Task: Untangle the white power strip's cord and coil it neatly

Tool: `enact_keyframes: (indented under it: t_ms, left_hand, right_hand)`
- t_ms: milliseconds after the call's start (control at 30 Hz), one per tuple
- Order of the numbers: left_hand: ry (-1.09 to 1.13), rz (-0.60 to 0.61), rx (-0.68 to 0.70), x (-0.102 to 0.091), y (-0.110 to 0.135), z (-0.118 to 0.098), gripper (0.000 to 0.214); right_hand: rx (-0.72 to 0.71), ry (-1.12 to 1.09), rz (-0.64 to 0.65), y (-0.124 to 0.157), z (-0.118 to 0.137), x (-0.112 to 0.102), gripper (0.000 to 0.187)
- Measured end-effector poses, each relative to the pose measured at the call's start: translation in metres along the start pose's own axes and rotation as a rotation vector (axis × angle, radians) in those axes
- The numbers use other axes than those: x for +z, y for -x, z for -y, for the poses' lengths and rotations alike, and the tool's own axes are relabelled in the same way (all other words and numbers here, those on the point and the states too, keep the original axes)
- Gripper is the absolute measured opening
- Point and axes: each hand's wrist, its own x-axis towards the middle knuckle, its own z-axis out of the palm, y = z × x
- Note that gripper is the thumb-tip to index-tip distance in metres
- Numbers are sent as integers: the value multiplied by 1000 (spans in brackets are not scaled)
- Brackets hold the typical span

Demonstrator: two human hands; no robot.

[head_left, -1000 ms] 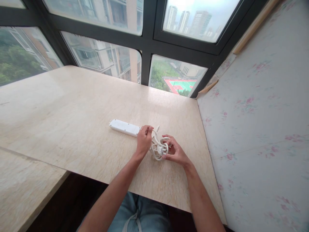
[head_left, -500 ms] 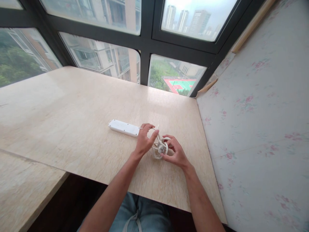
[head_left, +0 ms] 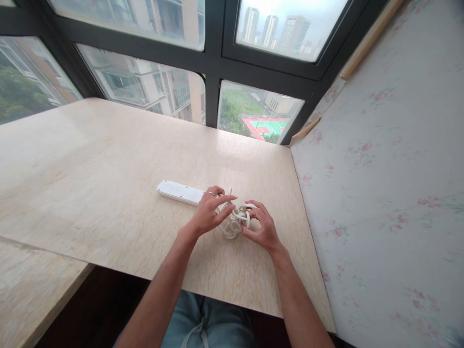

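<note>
White cable (head_left: 239, 216), a tangle of loops, and it's just to the right of the power strip (head_left: 180, 192), bunched between my two hands! The strip lies flat on the tabletop (head_left: 108, 159), its right end tucked behind my left hand (head_left: 210, 211). On that hand, thumb and forefinger reach out a little apart at the loops, the other fingers curled, one wearing a ring (head_left: 212, 194); whether those curled fingers grip anything, I can't tell. Farther right of the strip, here's my right hand (head_left: 263, 228), thumb and fingers curved narrowly round the loops, holding them. Beyond the strip, the dark window frame (head_left: 212, 67); well off to its right, the flowered wall (head_left: 380, 145).
</note>
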Motion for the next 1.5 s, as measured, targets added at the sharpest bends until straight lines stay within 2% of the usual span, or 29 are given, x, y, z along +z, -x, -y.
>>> enact_keyframes:
  t_ms: [100,200,300,467,533,600,667,767,900,1033,1133,1200,1267,1400,1467,1500]
  left_hand:
    - [-93,82,-2,-9,-4,-7,16]
    - [-70,33,-36,-9,-4,-15,11]
    - [87,-121,-130,2,0,-19,9]
    - [360,-461,-346,18,5,-17,9]
    - [545,-598,-449,19,2,-14,18]
    - [823,-701,-519,16,-1,-11,30]
    - [1124,-736,-530,11,-3,-9,35]
    - [1466,-729,-503,1,-3,-7,29]
    - [1647,-695,-518,-4,-1,-4,24]
    - [1471,-608,-562,2,2,-5,26]
    - [1372,-443,-617,8,6,-10,29]
    - [1367,-239,-660,10,9,-15,33]
    - [1351,22,-674,10,12,-21,34]
    - [1265,533,-598,9,18,-38,33]
    - [1246,686,-569,12,23,-49,34]
    - [1252,716,-578,16,26,-55,35]
  right_hand:
    - [-13,26,-16,0,-1,0,20]
    - [-5,26,-18,-2,0,-2,18]
    - [-23,36,-38,-3,2,-3,17]
    - [-42,62,-76,-5,4,-3,17]
    - [-36,58,-81,-4,3,-2,15]
    - [-20,40,-113,-3,2,-1,14]
    - [33,-18,-185,-3,0,0,13]
    - [196,-231,-368,-3,-4,1,10]
    - [443,-559,-635,-8,-8,2,17]
    - [585,-817,-825,-13,-11,-3,20]
    - [592,-981,-862,-14,-13,-10,15]
    - [572,-1102,-847,-14,-15,-15,10]
    - [551,-1211,-808,-14,-18,-19,8]
    - [559,-1341,-710,-12,-20,-23,14]
    - [555,-1372,-679,-12,-20,-24,19]
    - [550,-1381,-663,-12,-19,-24,21]
